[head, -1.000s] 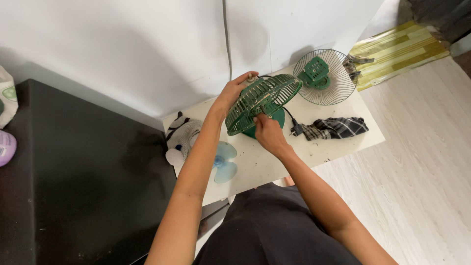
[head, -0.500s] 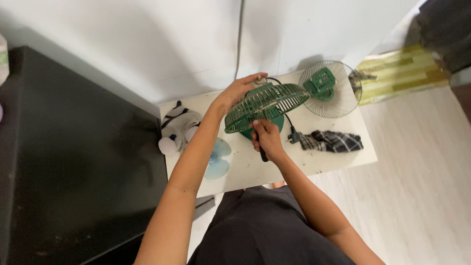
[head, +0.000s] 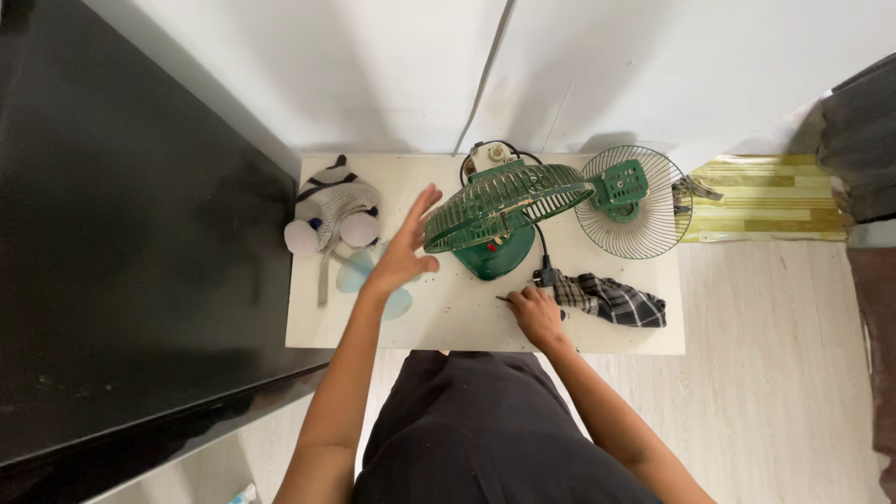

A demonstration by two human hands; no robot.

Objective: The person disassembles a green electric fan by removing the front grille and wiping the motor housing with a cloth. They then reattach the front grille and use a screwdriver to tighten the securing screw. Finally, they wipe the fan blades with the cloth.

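White walls backed a small pale table (head: pixel 644 331), black cabinet (head: pixel 121 233) on its left. L to R: striped knit toy (head: pixel 334 207), pale blue fan blade (head: pixel 359 275) lying loose, then left hand (head: pixel 403 250) open w/ fingers spread, holding nothing, just beside the green front grille (head: pixel 504 203). Grille sat tilted on the green fan base (head: pixel 493 257). Right hand (head: pixel 536 313) curled on a small tool (can't tell what). Rear wire guard (head: pixel 633 201) and checked cloth (head: pixel 611 299) lay apart. Fan looked well dismantled; grille not yet off the base.
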